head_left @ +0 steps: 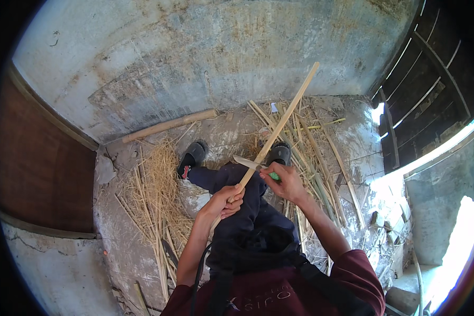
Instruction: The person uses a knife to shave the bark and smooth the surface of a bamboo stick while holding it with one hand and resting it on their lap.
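Note:
A long, pale strip that looks like split bamboo (285, 117) slants across my lap, its far end up toward the wall on the right. My left hand (225, 202) is closed round its lower part, above my thigh. In my right hand (284, 181) is a knife (247, 162) with a green handle, gripped in closed fingers. The knife's blade points left and lies across the strip, just beyond my left hand. Whether the edge bites into the strip cannot be made out.
Curly shavings and thin strips (166, 195) are heaped left of my legs. More bamboo strips (321, 168) lie right of my feet. A thick pole (171, 125) rests near the stained wall (205, 58). A brown door panel (42, 163) stands left, dark slats (426, 89) right.

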A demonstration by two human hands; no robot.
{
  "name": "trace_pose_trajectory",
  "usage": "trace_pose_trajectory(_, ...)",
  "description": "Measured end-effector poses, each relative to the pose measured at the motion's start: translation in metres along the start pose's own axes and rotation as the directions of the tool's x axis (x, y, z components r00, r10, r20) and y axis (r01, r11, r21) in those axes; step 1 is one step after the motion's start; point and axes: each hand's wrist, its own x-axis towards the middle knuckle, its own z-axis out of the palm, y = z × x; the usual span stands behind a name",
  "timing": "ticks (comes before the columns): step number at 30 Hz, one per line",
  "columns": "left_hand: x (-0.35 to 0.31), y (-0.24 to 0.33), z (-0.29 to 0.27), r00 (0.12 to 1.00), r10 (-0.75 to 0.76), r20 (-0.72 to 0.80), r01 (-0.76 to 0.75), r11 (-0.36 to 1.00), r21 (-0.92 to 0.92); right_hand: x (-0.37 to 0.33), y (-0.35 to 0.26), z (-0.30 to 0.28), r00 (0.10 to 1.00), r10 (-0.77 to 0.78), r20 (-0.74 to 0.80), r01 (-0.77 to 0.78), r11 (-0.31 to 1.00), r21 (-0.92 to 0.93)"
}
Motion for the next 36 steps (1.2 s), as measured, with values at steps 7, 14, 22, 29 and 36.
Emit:
trace_pose_trajectory(7, 0.001, 0.001, 0.001, 1.0, -0.004, -0.03, 0.005, 1.0, 0.017, 0.006, 0.0, -0.001, 0.994, -0.076, -0.074, 0.068, 0.992, -0.105)
trace_pose_trajectory(14, 0.001, 0.001, 0.002, 1.0, -0.005, -0.026, 0.005, 1.0, -0.006, 0.008, 0.007, -0.003, 0.985, -0.141, -0.101, 0.123, 0.978, -0.17)
trace_pose_trajectory(22, 0.006, -0.006, 0.008, 0.989, 0.038, -0.146, -0.024, 0.996, 0.09, 0.012, 0.011, -0.021, 0.919, -0.111, -0.378, -0.009, 0.954, -0.301)
trace_pose_trajectory(29, 0.01, -0.013, 0.02, 0.951, 0.158, -0.267, -0.081, 0.956, 0.281, -0.004, -0.008, -0.002, 0.989, -0.151, -0.004, 0.148, 0.971, -0.188)
trace_pose_trajectory(36, 0.013, -0.028, 0.021, 0.915, 0.341, -0.216, -0.205, 0.854, 0.477, 0.008, -0.006, -0.007, 0.994, -0.024, -0.11, 0.003, 0.982, -0.191)
